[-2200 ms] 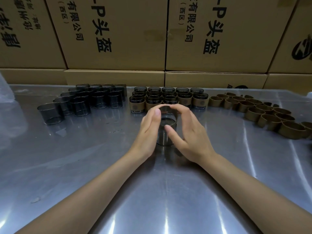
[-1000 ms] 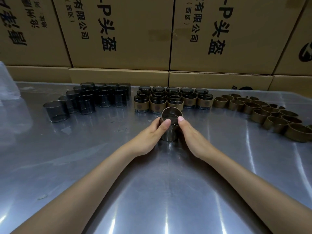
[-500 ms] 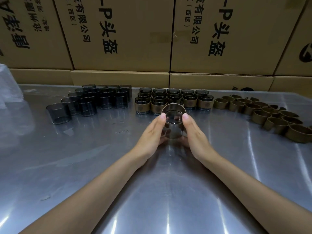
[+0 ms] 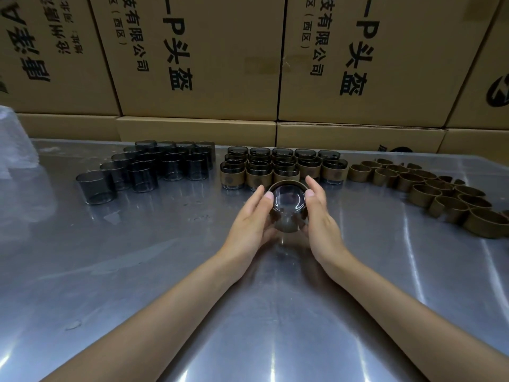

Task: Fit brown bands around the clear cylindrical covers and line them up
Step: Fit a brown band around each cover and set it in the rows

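A smoky clear cylindrical cover (image 4: 287, 209) with a brown band (image 4: 287, 185) round its far end is held tilted, its open mouth facing me, just above the steel table. My left hand (image 4: 252, 219) grips its left side and my right hand (image 4: 319, 216) grips its right side, thumbs on the rim. Behind it stand several banded covers (image 4: 281, 168) in rows. Bare smoky covers (image 4: 154, 166) are grouped at the back left. Loose brown bands (image 4: 429, 188) lie in a curve at the right.
The steel table (image 4: 165, 271) reflects ceiling lights. Stacked cardboard boxes (image 4: 198, 59) with black print wall off the far edge. A clear plastic bag (image 4: 16, 150) sits at the left edge.
The cover with its band has been lifted off the table and tipped toward me; both hands now hold its sides with the mouth facing the camera.
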Demonstrator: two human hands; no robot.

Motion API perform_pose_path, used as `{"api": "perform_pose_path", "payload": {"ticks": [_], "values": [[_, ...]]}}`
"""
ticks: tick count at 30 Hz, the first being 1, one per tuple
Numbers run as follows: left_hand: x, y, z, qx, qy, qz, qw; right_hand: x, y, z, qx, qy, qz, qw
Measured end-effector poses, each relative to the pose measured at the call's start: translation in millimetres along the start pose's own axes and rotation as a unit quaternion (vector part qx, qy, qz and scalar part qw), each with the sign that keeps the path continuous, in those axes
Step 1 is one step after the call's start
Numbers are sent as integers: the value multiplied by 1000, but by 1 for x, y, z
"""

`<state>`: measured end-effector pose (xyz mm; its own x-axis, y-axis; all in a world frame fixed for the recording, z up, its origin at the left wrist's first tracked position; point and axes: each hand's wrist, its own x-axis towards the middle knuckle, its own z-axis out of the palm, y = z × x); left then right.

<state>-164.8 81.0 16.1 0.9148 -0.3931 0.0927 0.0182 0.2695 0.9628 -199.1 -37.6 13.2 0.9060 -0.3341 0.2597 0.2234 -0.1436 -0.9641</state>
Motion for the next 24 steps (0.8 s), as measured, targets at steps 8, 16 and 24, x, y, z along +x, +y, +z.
{"api": "perform_pose_path", "payload": {"ticks": [8, 16, 24], "values": [[3, 6, -3, -31, -9, -15, 999, 5, -2, 0, 86, -33, 56, 994], [10, 14, -27, -33, -54, -50, 997, 17, -10, -25, 211, -174, 179, 945], [8, 21, -37, -42, -177, -159, 970, 18, -6, -41, 290, -273, 193, 897]]}}
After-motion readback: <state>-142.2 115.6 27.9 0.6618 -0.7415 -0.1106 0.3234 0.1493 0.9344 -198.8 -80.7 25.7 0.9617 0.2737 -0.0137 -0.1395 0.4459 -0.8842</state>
